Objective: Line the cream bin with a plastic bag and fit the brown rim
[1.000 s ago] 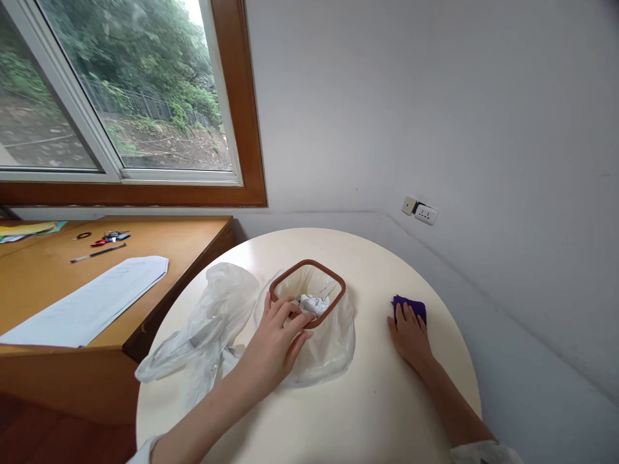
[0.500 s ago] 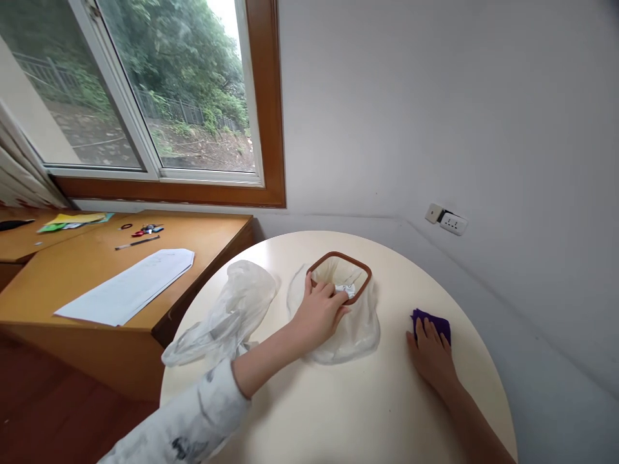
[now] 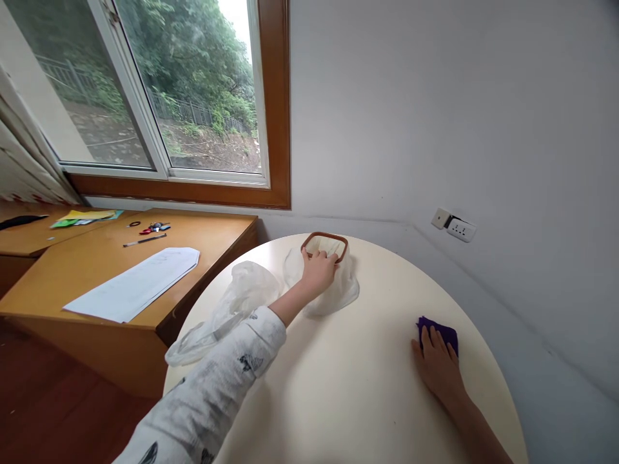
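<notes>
My left hand (image 3: 319,270) grips the near edge of a small trash bin (image 3: 341,240), its thumb and fingers hooked over the brown rim. The bin stands near the table's far edge. A translucent white plastic bag (image 3: 345,287) lines it and hangs loosely down its outside. On the right side of the table, my right hand (image 3: 438,367) lies flat with fingers spread on a folded purple cloth (image 3: 447,334). A second crumpled plastic bag (image 3: 251,287) rests to the left of the bin, partly behind my left forearm.
The round cream table (image 3: 358,399) stands against the white wall, which carries a socket (image 3: 461,229). To the left is a wooden desk (image 3: 222,229) with paper sheets (image 3: 138,283), a pen (image 3: 145,240) and keys (image 3: 155,228). A window is above it.
My left hand has moved the bin away from me and slightly left, toward the table's far edge. My right hand stays on the purple cloth. The view has shifted slightly.
</notes>
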Demonstrator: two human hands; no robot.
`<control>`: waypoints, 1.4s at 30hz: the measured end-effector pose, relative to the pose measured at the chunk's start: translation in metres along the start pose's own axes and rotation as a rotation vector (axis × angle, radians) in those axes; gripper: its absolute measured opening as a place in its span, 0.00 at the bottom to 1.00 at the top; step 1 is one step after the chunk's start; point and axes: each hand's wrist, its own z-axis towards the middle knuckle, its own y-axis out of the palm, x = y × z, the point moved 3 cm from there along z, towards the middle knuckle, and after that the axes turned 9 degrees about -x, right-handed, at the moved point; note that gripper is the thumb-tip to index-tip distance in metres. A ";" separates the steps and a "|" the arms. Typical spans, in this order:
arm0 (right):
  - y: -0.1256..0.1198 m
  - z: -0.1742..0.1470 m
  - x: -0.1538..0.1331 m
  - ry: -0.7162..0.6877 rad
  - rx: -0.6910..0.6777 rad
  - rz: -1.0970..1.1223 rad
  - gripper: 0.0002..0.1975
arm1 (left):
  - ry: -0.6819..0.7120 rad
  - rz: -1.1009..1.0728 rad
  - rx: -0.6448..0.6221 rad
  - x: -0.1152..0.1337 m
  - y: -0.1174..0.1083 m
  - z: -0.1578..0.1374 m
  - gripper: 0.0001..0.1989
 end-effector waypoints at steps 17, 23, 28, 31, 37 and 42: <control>-0.001 -0.001 0.000 0.000 -0.009 -0.003 0.32 | -0.186 0.013 -0.021 -0.062 -0.002 0.031 0.14; 0.002 0.001 0.001 0.006 -0.008 -0.013 0.32 | -0.182 -0.034 -0.002 -0.067 -0.007 0.031 0.13; 0.002 0.000 -0.001 0.000 0.013 -0.018 0.32 | -0.141 -0.119 0.088 -0.067 -0.028 0.015 0.15; 0.001 0.000 0.000 0.005 0.006 -0.033 0.32 | -0.098 -0.175 0.149 -0.063 -0.049 -0.014 0.12; -0.004 -0.007 -0.013 -0.054 0.053 0.049 0.30 | 0.004 -0.402 0.126 -0.041 -0.061 -0.115 0.02; -0.002 -0.025 -0.060 -0.324 0.078 0.252 0.30 | 0.029 -0.589 -0.103 -0.010 -0.028 -0.192 0.05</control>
